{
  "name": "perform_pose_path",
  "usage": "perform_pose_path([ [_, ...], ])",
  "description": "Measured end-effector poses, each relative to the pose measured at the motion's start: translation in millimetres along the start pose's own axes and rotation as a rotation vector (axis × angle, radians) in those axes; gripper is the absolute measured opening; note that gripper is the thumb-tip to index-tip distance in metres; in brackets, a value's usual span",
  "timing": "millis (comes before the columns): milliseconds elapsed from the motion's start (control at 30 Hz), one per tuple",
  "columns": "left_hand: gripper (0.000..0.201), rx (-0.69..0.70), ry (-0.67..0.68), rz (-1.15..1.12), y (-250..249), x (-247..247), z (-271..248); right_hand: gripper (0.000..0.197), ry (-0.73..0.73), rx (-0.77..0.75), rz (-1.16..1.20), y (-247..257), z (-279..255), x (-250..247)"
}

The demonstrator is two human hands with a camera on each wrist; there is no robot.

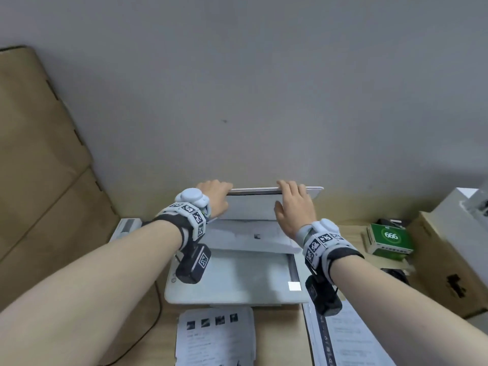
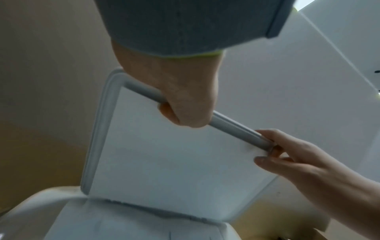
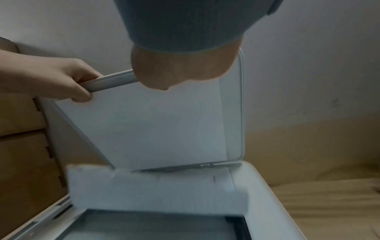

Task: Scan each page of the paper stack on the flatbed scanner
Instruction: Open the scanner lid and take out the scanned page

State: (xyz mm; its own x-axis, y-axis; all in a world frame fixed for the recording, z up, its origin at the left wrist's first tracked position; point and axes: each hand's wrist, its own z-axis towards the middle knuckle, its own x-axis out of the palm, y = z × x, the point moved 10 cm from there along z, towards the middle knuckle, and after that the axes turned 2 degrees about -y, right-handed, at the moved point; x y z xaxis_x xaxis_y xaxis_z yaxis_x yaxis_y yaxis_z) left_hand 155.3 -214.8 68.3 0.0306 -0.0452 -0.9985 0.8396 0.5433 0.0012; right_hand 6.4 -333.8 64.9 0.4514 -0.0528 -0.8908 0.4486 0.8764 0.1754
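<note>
I see both hands gripping the raised lid's top edge: left hand, right hand. Only the right wrist view shows a sheet on the scanner glass; 2 paper piles lie on the table

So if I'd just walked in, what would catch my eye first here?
Probably both hands gripping the raised scanner lid by its top edge: the left hand near the left corner, the right hand further right. Under the lid a white sheet lies partly on the scanner glass. Printed pages wait on the desk in front.
</note>
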Motion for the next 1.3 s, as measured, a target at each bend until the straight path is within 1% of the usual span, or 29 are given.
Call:
perform_pose_path([
  [100,0.055,0.037,-0.216,-0.031,7,-18,40,0.068,-0.009,-0.003,0.024,-10,45,10],
  [133,0.064,0.056,-0.287,-0.013,7,-22,44,0.072,-0.024,-0.008,0.021,-11,52,11],
  [167,0.072,0.063,-0.322,0.018,8,-20,49,0.076,-0.020,-0.008,0.019,-13,61,17],
  [267,0.093,0.054,-0.360,0.085,13,-3,63,0.084,-0.028,-0.006,0.018,-22,80,38],
  [367,0.098,0.046,-0.374,0.098,16,9,78,0.087,-0.051,0.010,0.005,-27,96,53],
  [467,0.098,0.026,-0.316,0.087,18,26,89,0.089,-0.049,0.020,-0.013,-31,106,69],
  [567,0.097,0.010,-0.243,0.082,20,43,85,0.088,-0.026,0.002,-0.047,-29,98,80],
  [667,0.097,0.026,-0.205,0.079,18,56,75,0.089,0.031,-0.033,-0.040,-26,75,98],
  [733,0.096,0.042,-0.178,0.055,14,65,61,0.088,0.097,-0.056,-0.013,-23,47,115],
  [767,0.095,0.059,-0.158,0.042,12,71,55,0.084,0.164,-0.065,-0.011,-23,33,126],
  [800,0.093,0.075,-0.123,0.029,10,79,47,0.077,0.265,-0.072,-0.014,-22,16,142],
  [867,0.088,0.098,0.004,0.006,6,107,16,0.062,0.527,-0.089,0.020,-14,-37,181],
  [900,0.085,0.099,0.065,-0.030,4,122,2,0.059,0.623,-0.079,0.043,-15,-61,197],
  [933,0.082,0.094,0.125,-0.073,3,138,-9,0.060,0.677,-0.062,0.041,-17,-81,208],
  [1000,0.076,0.093,0.256,-0.150,-1,169,-42,0.062,0.679,0.002,0.018,-20,-108,212],
  [1067,0.070,0.123,0.374,-0.208,-14,196,-86,0.060,0.637,0.052,-0.009,-15,-133,194],
  [1100,0.069,0.132,0.409,-0.241,-21,204,-98,0.056,0.594,0.065,-0.008,-13,-134,184],
  [1133,0.072,0.141,0.431,-0.261,-31,209,-113,0.051,0.561,0.068,-0.022,-10,-141,173],
  [1200,0.081,0.175,0.422,-0.242,-46,213,-140,0.043,0.556,0.103,-0.062,-3,-161,154],
  [1267,0.090,0.243,0.427,-0.152,-58,221,-166,0.039,0.582,0.128,-0.106,2,-186,142],
  [1300,0.093,0.263,0.425,-0.098,-59,225,-172,0.038,0.562,0.112,-0.110,5,-191,138],
])
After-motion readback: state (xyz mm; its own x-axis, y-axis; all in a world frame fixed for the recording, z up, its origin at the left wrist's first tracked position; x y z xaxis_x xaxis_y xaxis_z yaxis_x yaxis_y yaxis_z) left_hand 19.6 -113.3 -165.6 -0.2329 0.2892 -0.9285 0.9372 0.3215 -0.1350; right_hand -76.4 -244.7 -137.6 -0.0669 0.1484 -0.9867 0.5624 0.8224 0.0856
